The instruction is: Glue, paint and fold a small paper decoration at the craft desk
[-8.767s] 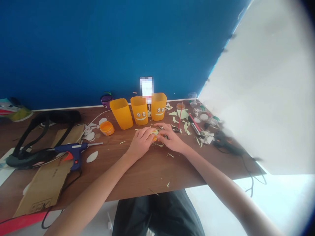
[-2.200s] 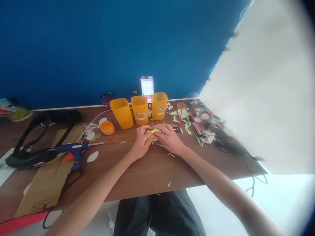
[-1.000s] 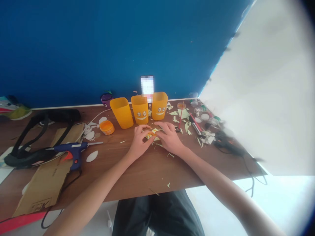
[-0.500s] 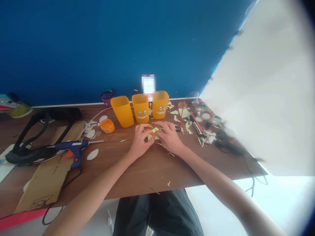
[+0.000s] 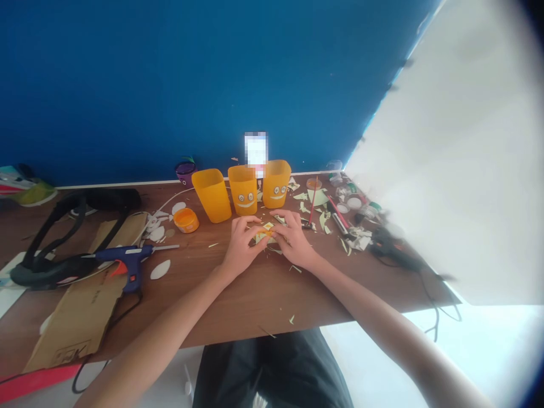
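Between both hands is a small yellow-orange piece (image 5: 267, 228), partly hidden by the fingers; its exact kind cannot be made out. My left hand (image 5: 245, 243) pinches its left side with thumb and forefinger. On the opposite side, my right hand (image 5: 294, 239) grips it with the fingertips. Pale green paper scraps lie on the table just under the fingers. Behind the hands stand a plain yellow cup (image 5: 212, 196), a middle yellow cup (image 5: 243, 190) with eyes and a white smile, and a right yellow cup (image 5: 277, 184) with a similar face.
On the left are an orange paint jar (image 5: 186, 220), a blue glue gun (image 5: 130, 259), cardboard (image 5: 79, 323) and a black strapped headset (image 5: 80, 198). Paper scraps, a red pencil (image 5: 313, 198) and small jars (image 5: 354, 202) litter the right side. A blue wall (image 5: 170, 85) closes the back.
The view has shifted slightly. Both hands stay in nearly the same place, with the fingers moving a little around the yellow-orange piece.
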Demonstrator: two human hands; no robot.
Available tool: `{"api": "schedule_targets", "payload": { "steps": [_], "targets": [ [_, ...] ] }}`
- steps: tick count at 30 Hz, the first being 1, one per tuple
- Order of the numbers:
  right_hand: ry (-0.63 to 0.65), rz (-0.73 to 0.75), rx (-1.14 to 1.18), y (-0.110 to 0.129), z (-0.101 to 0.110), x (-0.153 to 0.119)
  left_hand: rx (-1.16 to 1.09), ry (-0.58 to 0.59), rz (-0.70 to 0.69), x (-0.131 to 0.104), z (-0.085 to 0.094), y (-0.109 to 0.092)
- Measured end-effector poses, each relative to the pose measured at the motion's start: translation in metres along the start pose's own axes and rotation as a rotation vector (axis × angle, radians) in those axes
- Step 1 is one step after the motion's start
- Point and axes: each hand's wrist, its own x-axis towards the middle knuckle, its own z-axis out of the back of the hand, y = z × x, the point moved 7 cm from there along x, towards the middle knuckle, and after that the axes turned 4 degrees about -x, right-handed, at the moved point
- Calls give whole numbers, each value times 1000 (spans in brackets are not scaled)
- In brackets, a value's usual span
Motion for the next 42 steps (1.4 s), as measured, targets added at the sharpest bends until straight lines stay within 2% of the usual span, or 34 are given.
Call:
{"api": "schedule_targets", "payload": {
  "steps": [5, 15, 20, 25, 28, 31, 35, 39, 42],
  "targets": [
    [49, -77, 83, -5, -1, 1, 19, 17, -46, 1, 1, -1],
    [52, 52, -25, 7, -4, -1, -1, 23, 2, 0, 0, 0],
    [20, 132, -126, 11, -6, -3, -84, 27, 123, 1, 0, 2],
    [-68, 267, -282, 17, -5, -10, -278, 75, 329, -1, -8, 17],
    [-45, 349, -367, 19, -11, -15, -377, 101, 401, -4, -14, 25],
    [-3, 370, -384, 19, -16, -16, -399, 117, 417, -7, -17, 28],
    [-56, 226, -265, 11, -5, -6, -279, 78, 329, -4, -10, 20],
    [-52, 28, -54, -1, 5, 1, -87, 20, 85, -1, 2, -1],
    [4, -33, 80, -4, 4, 2, 22, -1, -97, -1, 5, -13]
  ]
}}
